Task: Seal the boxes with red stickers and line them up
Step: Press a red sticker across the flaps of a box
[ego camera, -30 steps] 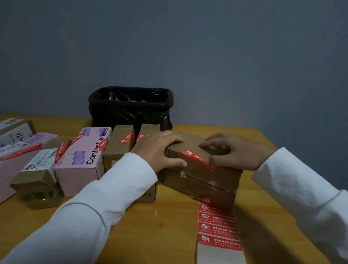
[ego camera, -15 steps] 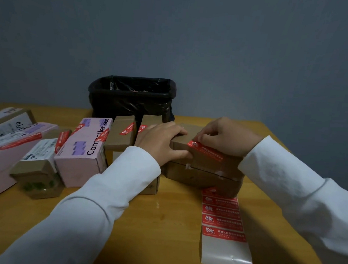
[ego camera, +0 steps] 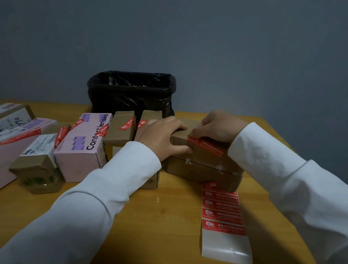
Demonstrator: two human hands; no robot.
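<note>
On the wooden desk (ego camera: 143, 221) a brown cardboard box (ego camera: 203, 166) sits right of centre, its lower part resting on the top end of a strip of red stickers (ego camera: 223, 216) whose white backing runs toward the near edge. The left hand (ego camera: 160, 138) lies over the box's upper left corner, fingers curled over the top and thumb against the front face, a firm grip that steadies it. The right hand (ego camera: 216, 127) rests on the box top with fingers bent down onto a red sticker (ego camera: 207, 146) that lies over the top front edge and slants down the front face; whether the fingertips press it flat or pinch its upper end is hard to tell from this angle. Both arms wear white sleeves.

Left of the held box, a row of sealed boxes runs across the desk: two narrow brown boxes (ego camera: 121, 131) standing side by side, each with a red sticker near its top, then a pink Contactlenses box (ego camera: 82, 148) with red stickers on its upper edges, then a small box with a white label (ego camera: 39, 156), tilted, and a long pink box (ego camera: 2, 156) with a red sticker along its top. More cartons (ego camera: 5, 117) lie at the far left. A bin lined with a black bag (ego camera: 130, 92) stands at the back of the desk against the grey-blue wall (ego camera: 235, 43)
</note>
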